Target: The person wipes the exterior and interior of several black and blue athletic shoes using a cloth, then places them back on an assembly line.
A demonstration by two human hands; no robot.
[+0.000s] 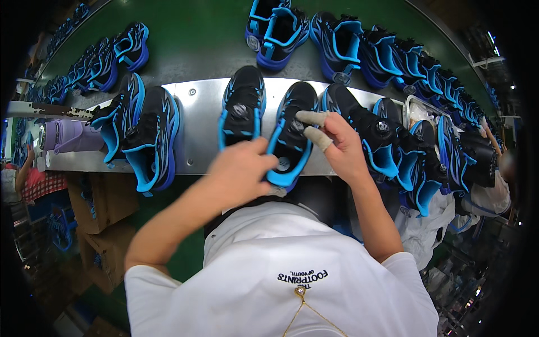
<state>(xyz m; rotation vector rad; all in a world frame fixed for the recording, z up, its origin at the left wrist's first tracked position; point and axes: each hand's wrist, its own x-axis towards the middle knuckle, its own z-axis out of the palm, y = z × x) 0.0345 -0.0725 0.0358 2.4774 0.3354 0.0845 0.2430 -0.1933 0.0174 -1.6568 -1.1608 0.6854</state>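
A black sneaker with a blue collar and a round dial on its tongue rests on the metal bench edge in front of me, heel toward my body. My left hand, slightly blurred, closes on the heel, with fingers at the collar and a covered fingertip below it. On the other side, my right hand has its thumb and forefinger apart beside the dial, both in pale finger covers. Whether they touch the shoe is hard to see. A matching sneaker stands just to the left, apart from it.
More sneakers stand at left beside a purple bottle. Several others crowd the right side, near a metal tray. Rows of sneakers line the green surface beyond. Cardboard boxes are below left, and plastic bags below right.
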